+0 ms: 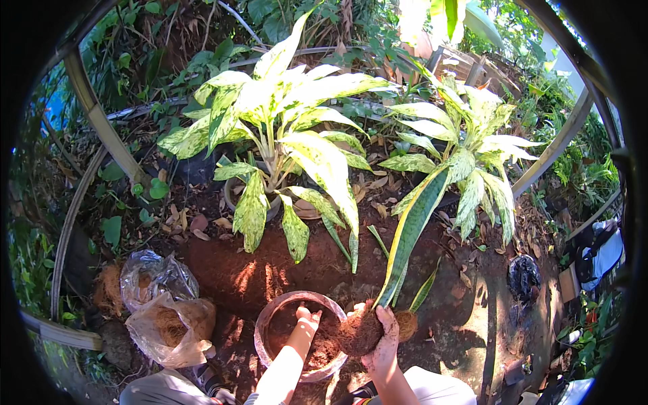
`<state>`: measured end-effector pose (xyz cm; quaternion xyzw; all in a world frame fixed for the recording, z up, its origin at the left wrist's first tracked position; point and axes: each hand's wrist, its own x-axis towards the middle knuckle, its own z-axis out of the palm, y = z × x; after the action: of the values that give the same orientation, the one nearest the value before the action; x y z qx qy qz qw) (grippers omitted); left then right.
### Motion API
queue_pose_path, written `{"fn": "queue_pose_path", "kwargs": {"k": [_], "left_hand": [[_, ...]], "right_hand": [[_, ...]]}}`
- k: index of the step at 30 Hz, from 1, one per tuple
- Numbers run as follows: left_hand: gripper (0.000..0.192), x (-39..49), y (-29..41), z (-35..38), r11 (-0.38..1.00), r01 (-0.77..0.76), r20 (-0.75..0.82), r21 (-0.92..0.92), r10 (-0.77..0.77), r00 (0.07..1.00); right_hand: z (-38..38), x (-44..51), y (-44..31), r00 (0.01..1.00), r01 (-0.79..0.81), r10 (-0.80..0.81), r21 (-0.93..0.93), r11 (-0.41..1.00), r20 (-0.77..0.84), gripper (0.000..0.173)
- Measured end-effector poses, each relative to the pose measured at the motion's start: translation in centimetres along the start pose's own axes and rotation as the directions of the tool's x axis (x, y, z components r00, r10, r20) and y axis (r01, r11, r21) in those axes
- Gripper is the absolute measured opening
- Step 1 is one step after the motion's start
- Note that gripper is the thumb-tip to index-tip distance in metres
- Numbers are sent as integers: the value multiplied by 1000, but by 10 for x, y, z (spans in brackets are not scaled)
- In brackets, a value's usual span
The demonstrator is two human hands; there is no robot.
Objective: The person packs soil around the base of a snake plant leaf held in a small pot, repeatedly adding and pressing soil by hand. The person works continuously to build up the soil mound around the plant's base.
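My right hand point(383, 341) grips a snake plant point(412, 238) by its round, fibre-covered root ball point(360, 331). Its long yellow-edged leaf leans up and to the right. A round pot point(263, 344) stands between my knees, just left of the root ball, with loose brown soil point(324, 349) inside. My left hand point(308, 320) reaches into this pot near its far side; whether its fingers hold any soil cannot be made out. Behind my right hand, a second fibre ball point(406, 325) shows in part, near a short yellow-edged leaf point(424, 291).
Clear plastic bags point(167, 334) with coconut fibre lie at left. Two variegated leafy plants point(273, 136) point(463, 136) spread over the bare soil ahead. Curved poles point(98, 116) point(557, 147) rise on both sides. A black plastic bag point(524, 277) lies on the ground at right.
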<state>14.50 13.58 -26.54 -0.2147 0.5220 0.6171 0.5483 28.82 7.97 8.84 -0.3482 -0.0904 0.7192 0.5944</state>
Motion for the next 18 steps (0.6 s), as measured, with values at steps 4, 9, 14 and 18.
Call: {"fn": "queue_pose_path", "kwargs": {"k": [4, 9, 14, 18], "left_hand": [[34, -15, 8, 0, 997, -10, 83, -80, 16, 996], [31, -98, 60, -12, 956, 285, 481, -69, -219, 849], [25, -212, 96, -12, 977, -113, 508, 180, 6, 861], [23, -251, 123, -11, 949, -220, 634, 227, 27, 773]], "right_hand": [[-2, 2, 1, 1000, 27, -27, -40, 999, -3, 20], [-7, 5, 3, 1000, -8, 7, 23, 1000, 15, 22], [-4, 2, 3, 988, -100, 86, 106, 989, 131, 24], [5, -7, -2, 966, -141, 106, 134, 981, 238, 26]]}}
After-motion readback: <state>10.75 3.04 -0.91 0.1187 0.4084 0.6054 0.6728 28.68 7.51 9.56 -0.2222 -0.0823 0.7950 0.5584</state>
